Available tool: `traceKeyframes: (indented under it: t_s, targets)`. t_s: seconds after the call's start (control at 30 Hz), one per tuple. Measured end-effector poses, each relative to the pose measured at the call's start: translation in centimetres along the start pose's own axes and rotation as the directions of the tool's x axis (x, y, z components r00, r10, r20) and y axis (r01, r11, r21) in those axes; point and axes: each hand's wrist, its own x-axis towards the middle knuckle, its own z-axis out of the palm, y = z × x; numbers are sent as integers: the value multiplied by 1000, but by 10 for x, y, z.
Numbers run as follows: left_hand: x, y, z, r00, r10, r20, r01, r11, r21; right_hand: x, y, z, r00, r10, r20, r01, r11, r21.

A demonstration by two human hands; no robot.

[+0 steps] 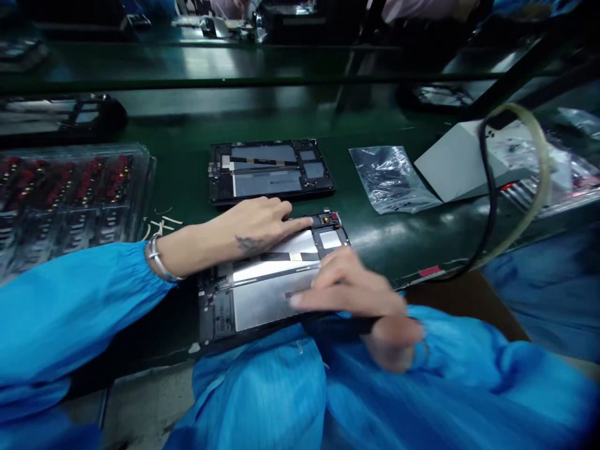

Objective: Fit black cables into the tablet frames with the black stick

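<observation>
An opened tablet with silvery battery panels lies at the bench's front edge, its inside facing up. Across its upper part rests my left hand, index finger stretched to a small board with a red part at the far right corner; the other fingers are loosely bent. My right hand is over the tablet's right side, smeared by motion. One of its fingers points left over the lower battery panel; whether it touches or holds anything I cannot tell. Just beyond lies a second opened tablet.
On the left stands a clear plastic tray of small red and black parts, near thin pale strips. To the right are a clear plastic bag, a white box and a looped cable. A raised shelf runs behind.
</observation>
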Motion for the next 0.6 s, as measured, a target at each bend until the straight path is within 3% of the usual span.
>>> traceKeyframes:
  t_s: [0.07, 0.1, 0.17, 0.27, 0.33, 0.43, 0.53, 0.6]
  targets:
    - [4, -10, 3, 993, -122, -1, 118, 966, -230, -12, 2, 27, 1000, -21, -10, 23, 967, 253]
    - [6, -14, 3, 984, -175, 14, 170, 927, -334, -15, 4, 38, 995, -54, -79, 76, 947, 312]
    - [10, -21, 0, 967, -236, 93, 252, 845, -472, -15, 11, 51, 986, -135, -103, 159, 944, 290]
    - [14, -28, -8, 937, -268, 225, 349, 765, -541, -10, 18, 55, 953, -270, -136, 285, 952, 114]
    - [11, -32, -12, 935, -258, 243, 353, 741, -571, -7, 19, 54, 935, -317, -157, 322, 947, 7]
    - [5, -37, -17, 953, -260, 156, 300, 737, -606, -5, 18, 55, 920, -347, -181, 343, 938, -58]
    - [-1, -38, -26, 963, -264, 57, 234, 708, -666, -6, 19, 56, 920, -351, -175, 350, 936, -38]
    - [-3, -35, -32, 962, -269, 53, 221, 647, -730, -8, 21, 53, 923, -358, -142, 361, 933, -6]
